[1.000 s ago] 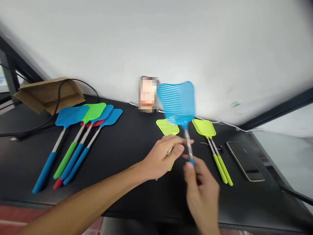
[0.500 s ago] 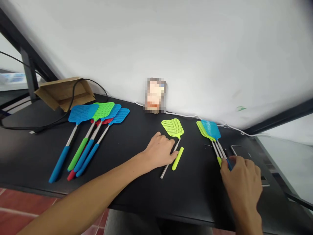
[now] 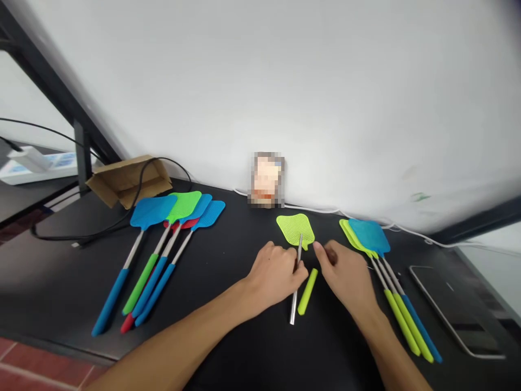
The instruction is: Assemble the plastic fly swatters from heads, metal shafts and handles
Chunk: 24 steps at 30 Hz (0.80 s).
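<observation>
My left hand is closed around a thin metal rod, whose upper tip overlaps the yellow-green fly swatter head. That mesh head lies on the black table, its short neck pointing toward me. A loose yellow-green handle sleeve lies between my hands, just right of the rod. Beside the head's neck is my right hand, thumb apart from its curled fingers and nothing visible in it. To its right lie several fly swatters side by side, with yellow-green and blue handles.
Several blue, green and red fly swatters lie on the left of the black table. Behind them are an open cardboard box and a black cable. A blurred-out upright object stands by the wall. A phone lies far right.
My right hand has left the right-hand swatters, which now lie free, and moved left beside the yellow-green head. The rod in my left hand now overlaps that head. The view has shifted.
</observation>
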Each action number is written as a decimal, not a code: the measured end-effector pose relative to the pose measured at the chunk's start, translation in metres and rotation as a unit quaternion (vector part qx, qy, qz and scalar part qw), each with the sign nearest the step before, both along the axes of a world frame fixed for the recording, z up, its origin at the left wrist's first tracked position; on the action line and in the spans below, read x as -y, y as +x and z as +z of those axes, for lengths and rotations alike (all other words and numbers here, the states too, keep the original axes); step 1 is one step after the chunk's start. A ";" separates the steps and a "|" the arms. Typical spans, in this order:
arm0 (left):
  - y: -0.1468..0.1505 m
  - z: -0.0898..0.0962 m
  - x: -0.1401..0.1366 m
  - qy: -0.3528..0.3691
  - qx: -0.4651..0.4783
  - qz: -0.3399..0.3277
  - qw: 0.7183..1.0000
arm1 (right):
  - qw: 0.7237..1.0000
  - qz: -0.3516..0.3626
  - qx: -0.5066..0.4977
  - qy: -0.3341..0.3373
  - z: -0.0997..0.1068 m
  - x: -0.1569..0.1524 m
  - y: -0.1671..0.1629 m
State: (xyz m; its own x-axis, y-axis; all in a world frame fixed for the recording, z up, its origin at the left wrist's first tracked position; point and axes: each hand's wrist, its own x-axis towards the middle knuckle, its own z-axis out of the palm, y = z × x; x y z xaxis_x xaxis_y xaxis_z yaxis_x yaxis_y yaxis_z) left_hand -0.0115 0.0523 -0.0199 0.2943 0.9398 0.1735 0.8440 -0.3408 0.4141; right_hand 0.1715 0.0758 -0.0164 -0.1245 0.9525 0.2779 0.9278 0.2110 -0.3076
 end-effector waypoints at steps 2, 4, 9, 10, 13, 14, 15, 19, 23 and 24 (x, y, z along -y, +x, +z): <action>-0.001 0.000 -0.003 -0.015 0.026 0.019 0.999 | 0.998 -0.021 0.046 -0.032 0.000 0.009 0.007; -0.002 0.000 -0.004 -0.033 0.049 0.027 0.998 | 0.993 -0.019 0.089 -0.076 0.001 0.016 0.011; -0.001 0.001 -0.005 -0.053 0.073 0.034 0.995 | 0.980 0.041 0.135 -0.139 0.001 0.023 0.004; -0.001 0.000 -0.005 -0.050 0.072 0.034 0.996 | 0.980 0.053 0.130 -0.142 0.000 0.023 0.003; -0.001 -0.003 -0.007 -0.037 0.071 0.029 0.996 | 0.982 0.061 0.107 -0.142 0.000 0.021 0.002; -0.001 -0.005 -0.007 -0.034 0.073 0.027 0.996 | 0.984 0.056 0.100 -0.139 -0.001 0.020 0.003; -0.001 -0.006 -0.007 -0.032 0.075 0.025 0.996 | 0.986 0.050 0.090 -0.134 -0.001 0.019 0.004; -0.001 -0.008 -0.007 -0.036 0.097 0.023 0.994 | 0.992 0.040 0.038 -0.114 -0.002 0.013 0.008; -0.003 -0.004 -0.007 -0.070 0.174 0.009 0.982 | 0.994 0.045 -0.001 -0.103 -0.002 0.009 0.011; -0.004 -0.002 -0.008 -0.091 0.220 0.004 0.971 | 0.994 0.049 -0.018 -0.101 -0.002 0.009 0.011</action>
State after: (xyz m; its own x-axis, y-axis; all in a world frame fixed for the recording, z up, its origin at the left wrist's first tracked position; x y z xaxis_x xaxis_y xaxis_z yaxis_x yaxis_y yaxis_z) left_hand -0.0153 0.0600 -0.0223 0.2226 0.9685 0.1116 0.5741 -0.2227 0.7879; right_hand 0.1829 0.0668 -0.0183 -0.2123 0.9732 0.0880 0.8936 0.2298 -0.3855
